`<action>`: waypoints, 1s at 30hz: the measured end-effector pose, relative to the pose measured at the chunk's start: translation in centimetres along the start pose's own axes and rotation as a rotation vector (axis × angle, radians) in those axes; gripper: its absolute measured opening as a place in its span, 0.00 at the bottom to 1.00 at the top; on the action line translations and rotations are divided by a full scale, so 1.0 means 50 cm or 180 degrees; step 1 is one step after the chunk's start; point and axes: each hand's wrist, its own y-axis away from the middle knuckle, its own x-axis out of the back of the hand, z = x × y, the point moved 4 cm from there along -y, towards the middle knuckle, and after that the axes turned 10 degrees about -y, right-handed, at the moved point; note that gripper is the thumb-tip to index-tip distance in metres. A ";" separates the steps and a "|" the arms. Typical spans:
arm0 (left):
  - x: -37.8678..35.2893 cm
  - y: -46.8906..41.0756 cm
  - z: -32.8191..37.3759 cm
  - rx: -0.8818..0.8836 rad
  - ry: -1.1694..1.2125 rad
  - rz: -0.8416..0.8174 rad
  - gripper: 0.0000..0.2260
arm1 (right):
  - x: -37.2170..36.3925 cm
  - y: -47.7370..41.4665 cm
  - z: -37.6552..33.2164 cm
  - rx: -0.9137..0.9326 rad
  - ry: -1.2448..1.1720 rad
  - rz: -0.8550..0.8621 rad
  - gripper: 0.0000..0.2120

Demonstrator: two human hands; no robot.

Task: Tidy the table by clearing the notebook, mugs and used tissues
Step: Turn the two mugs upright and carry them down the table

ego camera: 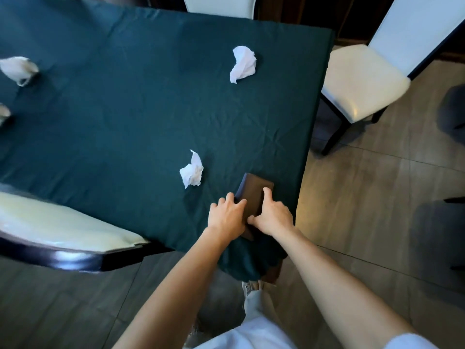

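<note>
A dark brown notebook (254, 195) lies near the table's front right corner on the dark green tablecloth (130, 117). My left hand (227, 215) presses on its left edge and my right hand (273, 215) grips its right side, fingers curled over the cover. A crumpled white tissue (192, 171) lies just left of the notebook. Another tissue (242, 63) sits farther back on the right. A third tissue (17, 69) and a fourth tissue (3, 113) lie at the left edge. No mugs are in view.
A white-cushioned chair (57, 225) stands at the table's near left side, another chair (362, 81) by the right edge, and a third chair (219, 5) at the far end. Grey tiled floor (364, 197) lies to the right.
</note>
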 end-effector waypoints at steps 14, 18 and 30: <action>0.146 0.256 -0.351 0.0517 -0.0118 0.1112 0.18 | 0.040 0.167 -0.364 0.0963 0.0446 0.1071 0.31; 0.135 0.364 -0.485 0.0806 0.0055 0.1426 0.22 | -0.015 0.265 -0.517 0.1397 0.0445 0.1212 0.36; -0.046 0.657 -0.909 0.2022 0.0667 0.1474 0.38 | -0.320 0.497 -0.853 0.2601 0.1114 0.0849 0.42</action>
